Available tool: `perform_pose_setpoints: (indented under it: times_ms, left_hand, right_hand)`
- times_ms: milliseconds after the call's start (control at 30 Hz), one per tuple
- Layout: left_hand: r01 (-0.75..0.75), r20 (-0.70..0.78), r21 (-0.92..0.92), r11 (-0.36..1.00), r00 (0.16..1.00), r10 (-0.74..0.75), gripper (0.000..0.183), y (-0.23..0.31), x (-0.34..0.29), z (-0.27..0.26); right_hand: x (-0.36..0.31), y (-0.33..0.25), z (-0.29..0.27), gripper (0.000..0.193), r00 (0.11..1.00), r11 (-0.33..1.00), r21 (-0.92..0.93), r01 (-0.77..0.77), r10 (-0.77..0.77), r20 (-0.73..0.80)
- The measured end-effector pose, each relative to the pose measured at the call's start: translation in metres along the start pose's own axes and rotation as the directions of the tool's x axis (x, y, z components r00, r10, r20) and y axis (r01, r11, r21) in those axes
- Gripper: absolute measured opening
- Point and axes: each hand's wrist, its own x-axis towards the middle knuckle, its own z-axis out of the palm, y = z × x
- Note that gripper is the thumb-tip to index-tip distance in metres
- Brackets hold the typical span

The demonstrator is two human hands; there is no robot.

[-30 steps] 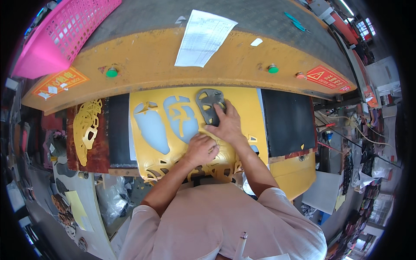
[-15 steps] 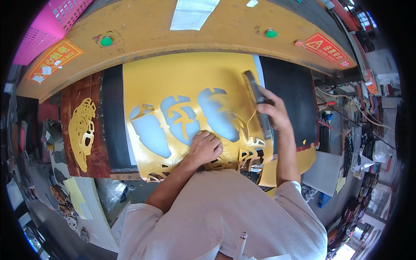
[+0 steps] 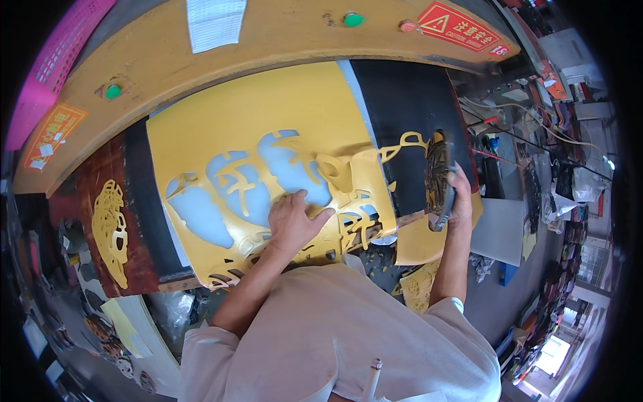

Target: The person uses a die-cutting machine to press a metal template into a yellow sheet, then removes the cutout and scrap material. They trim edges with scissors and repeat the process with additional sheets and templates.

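Observation:
A yellow sheet (image 3: pixel 254 94) with several large cut-outs lies in front of me, pale blue showing through the holes. My left hand (image 3: pixel 295 220) rests on its near part, thumb spread from the fingers, pressing the sheet without gripping anything visible. Off the sheet's right edge, my right hand (image 3: pixel 460 195) grips a cutting die (image 3: pixel 439 177), dark and foot-shaped, held up on edge. A thin looped yellow strip (image 3: pixel 410 139) stretches between the sheet and the die. Beside it the sheet's cut edge is lifted and curled.
A yellow machine beam (image 3: pixel 281 43) with green buttons (image 3: pixel 353 19) spans the far side. Stacked yellow cut pieces (image 3: pixel 110 231) lie at the left on a reddish-brown board. A black pad (image 3: pixel 408 94) is under the sheet. More yellow material (image 3: pixel 429 248) lies near right.
My right hand has carried the die rightward off the sheet, drawing the yellow strip out. My left hand's thumb has spread outward. The whole view has turned toward the right.

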Motion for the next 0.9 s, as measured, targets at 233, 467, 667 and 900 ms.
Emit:
perform_pose_setpoints:
  times_ms: [233, 467, 667, 900]
  left_hand:
    - [0.246, -0.021, 0.122, 0.962, 0.969, -0.245, 0.117, 0.074, 0.041, 0.042]
    - [0.523, 0.283, -0.758, 0.390, 0.802, -0.527, 0.042, 0.034, 0.036, 0.016]
    - [0.576, 0.268, -0.705, 0.414, 0.757, -0.596, 0.052, 0.047, 0.035, 0.012]
    - [0.581, 0.209, -0.535, 0.614, 0.794, -0.570, 0.057, 0.019, 0.059, -0.012]
  right_hand:
    - [0.038, 0.012, -0.038, 0.072, 0.977, 0.999, -0.030, 0.019, -0.025, -0.212]
    - [0.093, 0.045, -0.058, 0.077, 0.941, 0.398, -0.906, 0.146, -0.337, 0.004]
    - [0.073, 0.059, 0.010, 0.038, 0.870, 0.056, -0.915, 0.398, -0.340, 0.358]
    - [0.044, 0.140, 0.147, 0.012, 0.708, 0.544, -0.460, 0.701, -0.454, 0.542]
